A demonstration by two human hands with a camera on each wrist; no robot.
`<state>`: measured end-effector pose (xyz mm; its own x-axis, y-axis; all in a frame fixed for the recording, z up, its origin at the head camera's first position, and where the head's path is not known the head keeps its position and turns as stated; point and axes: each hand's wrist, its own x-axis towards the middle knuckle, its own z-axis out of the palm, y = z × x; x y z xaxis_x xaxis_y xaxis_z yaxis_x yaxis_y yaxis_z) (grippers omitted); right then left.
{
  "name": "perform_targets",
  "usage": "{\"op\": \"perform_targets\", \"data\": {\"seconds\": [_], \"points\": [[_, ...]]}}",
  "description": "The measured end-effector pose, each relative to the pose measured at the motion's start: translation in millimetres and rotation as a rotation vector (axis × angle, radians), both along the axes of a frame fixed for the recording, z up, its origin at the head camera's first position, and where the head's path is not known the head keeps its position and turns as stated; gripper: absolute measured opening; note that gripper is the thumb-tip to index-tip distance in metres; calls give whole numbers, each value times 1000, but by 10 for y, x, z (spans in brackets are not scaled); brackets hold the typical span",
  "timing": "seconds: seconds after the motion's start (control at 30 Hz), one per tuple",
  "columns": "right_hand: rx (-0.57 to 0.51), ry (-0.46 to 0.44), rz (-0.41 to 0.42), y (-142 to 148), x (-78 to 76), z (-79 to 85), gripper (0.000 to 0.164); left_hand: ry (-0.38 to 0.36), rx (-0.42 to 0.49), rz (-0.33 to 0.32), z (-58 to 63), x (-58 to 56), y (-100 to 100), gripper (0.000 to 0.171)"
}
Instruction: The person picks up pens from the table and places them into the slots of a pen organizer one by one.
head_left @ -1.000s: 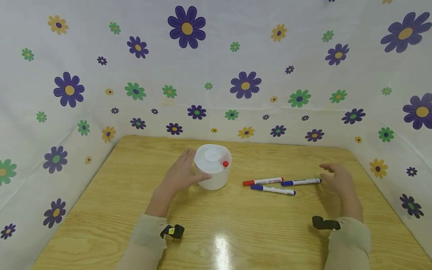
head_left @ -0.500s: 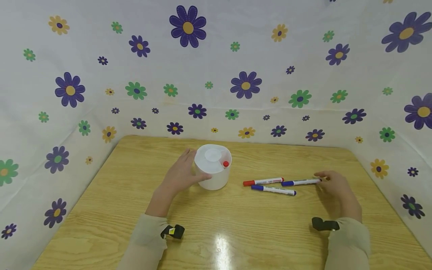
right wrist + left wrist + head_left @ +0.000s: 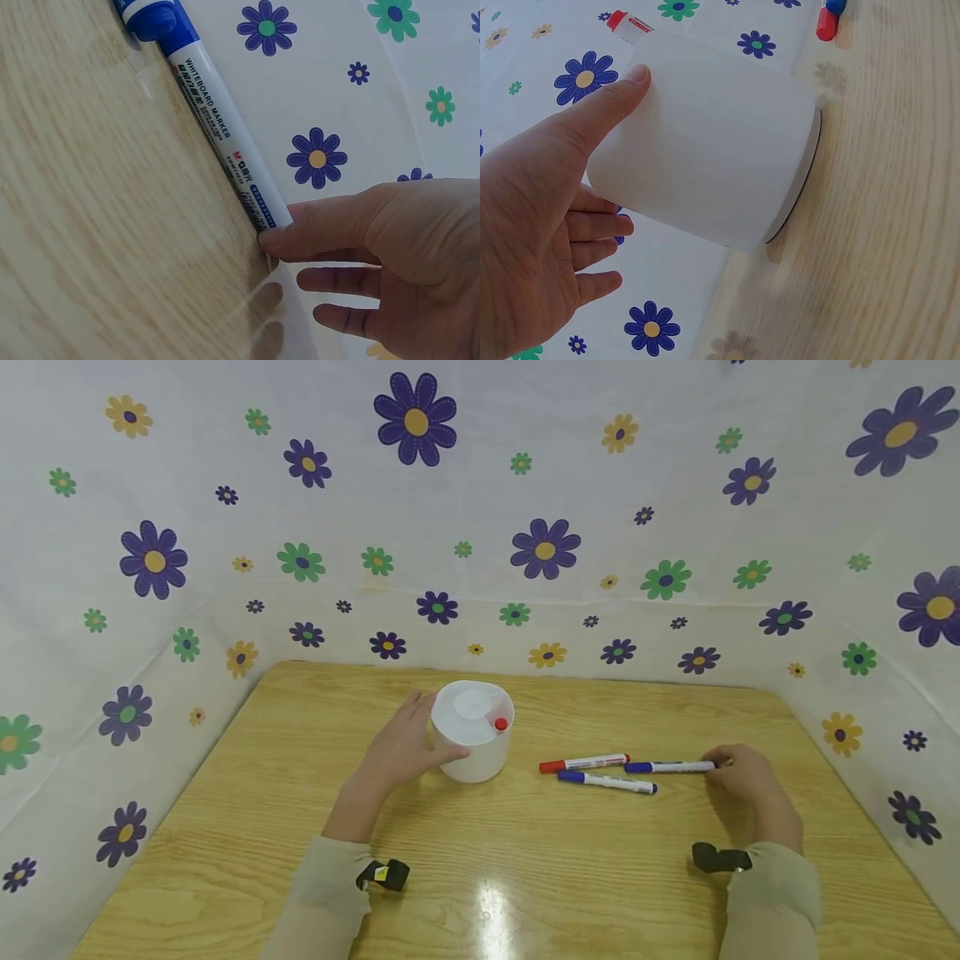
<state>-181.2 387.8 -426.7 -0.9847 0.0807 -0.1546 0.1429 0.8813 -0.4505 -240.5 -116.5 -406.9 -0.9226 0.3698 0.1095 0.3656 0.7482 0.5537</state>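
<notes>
My left hand (image 3: 401, 747) holds the side of a round white pen holder (image 3: 480, 760), thumb along its front and fingers at its far side. The left wrist view shows the thumb lying against the white wall (image 3: 712, 135), the lower fingers away from it. A red marker (image 3: 501, 724) stands in the pen holder, its end showing above the rim in the left wrist view. My right hand (image 3: 750, 777) pinches the tail end of a blue whiteboard marker (image 3: 675, 767) between thumb and forefinger. Its blue cap points left; the tail tip is hidden by the fingers.
Left of the pinched marker lie a red marker (image 3: 588, 763) and a second blue marker (image 3: 611, 782), close together on the wooden table (image 3: 450, 860). A white cloth (image 3: 480, 485) with printed flowers surrounds the table at the back and both sides.
My right hand has moved slightly left and down, and its fingers have closed on the tail end of the blue marker. The left hand and pen holder stay put.
</notes>
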Motion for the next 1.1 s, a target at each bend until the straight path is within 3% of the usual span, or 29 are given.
{"op": "perform_targets", "data": {"seconds": [0.37,0.67,1.1], "points": [[-34,-46,-32,-36,8,138,31,-28,7,13,8,-2,-18,103],[6,135,32,-186,34,395,30,-40,-5,15,8,-4,-25,103],[59,312,53,-601,54,726,29,-32,11,7,-3,-3,-11,103]]}}
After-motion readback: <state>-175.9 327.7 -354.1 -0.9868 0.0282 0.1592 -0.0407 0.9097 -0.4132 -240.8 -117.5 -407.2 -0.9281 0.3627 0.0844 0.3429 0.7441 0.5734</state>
